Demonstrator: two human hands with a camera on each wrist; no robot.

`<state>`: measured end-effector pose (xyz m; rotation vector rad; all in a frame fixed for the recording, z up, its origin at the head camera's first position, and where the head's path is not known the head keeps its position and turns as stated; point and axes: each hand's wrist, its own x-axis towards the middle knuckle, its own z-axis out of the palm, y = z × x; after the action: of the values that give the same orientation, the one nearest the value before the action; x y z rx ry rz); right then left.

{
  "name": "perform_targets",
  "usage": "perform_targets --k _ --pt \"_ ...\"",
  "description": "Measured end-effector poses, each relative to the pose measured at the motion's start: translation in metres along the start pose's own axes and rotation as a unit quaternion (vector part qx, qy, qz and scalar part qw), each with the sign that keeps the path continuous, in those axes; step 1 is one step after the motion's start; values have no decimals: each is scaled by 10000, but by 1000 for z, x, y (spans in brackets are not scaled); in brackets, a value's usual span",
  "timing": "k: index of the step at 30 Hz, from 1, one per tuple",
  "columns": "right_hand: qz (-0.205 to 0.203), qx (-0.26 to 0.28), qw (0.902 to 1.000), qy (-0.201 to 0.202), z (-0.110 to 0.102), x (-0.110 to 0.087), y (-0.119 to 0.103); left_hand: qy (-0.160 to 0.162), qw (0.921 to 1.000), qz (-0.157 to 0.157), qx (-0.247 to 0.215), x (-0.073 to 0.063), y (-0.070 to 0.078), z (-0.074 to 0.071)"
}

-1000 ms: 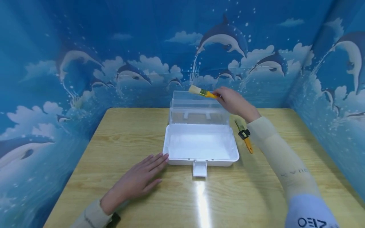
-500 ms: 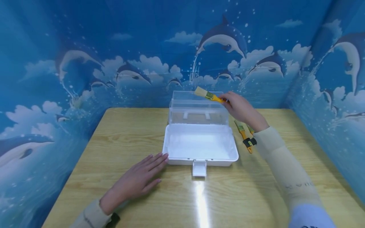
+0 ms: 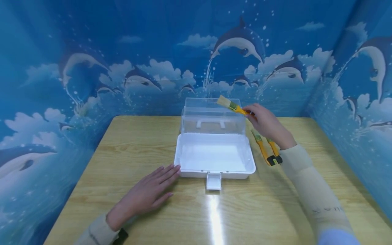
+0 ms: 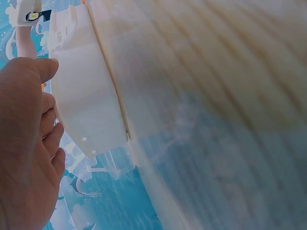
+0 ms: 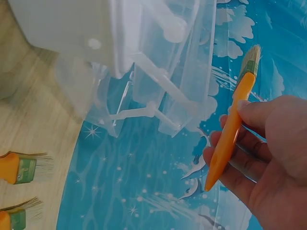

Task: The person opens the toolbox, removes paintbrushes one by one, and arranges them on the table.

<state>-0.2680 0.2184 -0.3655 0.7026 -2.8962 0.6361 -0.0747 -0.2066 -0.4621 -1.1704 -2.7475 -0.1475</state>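
Observation:
My right hand (image 3: 269, 126) pinches a paintbrush (image 3: 233, 107) by its orange handle, bristles pointing up and left, in front of the raised clear lid (image 3: 211, 123). In the right wrist view the thumb presses on the handle (image 5: 232, 130) with the fingers curled behind it. Below the lid stands a white plastic box (image 3: 190, 175), its front latch (image 3: 213, 182) folded down. My left hand (image 3: 146, 195) lies with fingers extended, fingertips at the box's front left corner. From the left wrist view, that hand (image 4: 26, 134) is beside the box wall (image 4: 91, 100).
Two more paintbrushes (image 3: 261, 147) with orange handles lie on the wooden table right of the box, partly behind my right wrist; their bristle ends (image 5: 29, 168) show in the right wrist view. A blue dolphin-print curtain (image 3: 147, 44) surrounds the table's back and sides.
My right hand has moved right and slightly down with the paintbrush, away from over the lid. More of the two lying brushes shows now. My left hand has stayed in place.

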Motion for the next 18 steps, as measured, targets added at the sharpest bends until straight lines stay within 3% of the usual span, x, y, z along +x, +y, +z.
perform_targets --k 14,18 --pt "115 -17 9995 291 7 -18 8 -57 10000 10 -1 0 -1 0" --pt "140 -41 9993 357 9 -24 15 52 10000 61 7 0 -1 1"
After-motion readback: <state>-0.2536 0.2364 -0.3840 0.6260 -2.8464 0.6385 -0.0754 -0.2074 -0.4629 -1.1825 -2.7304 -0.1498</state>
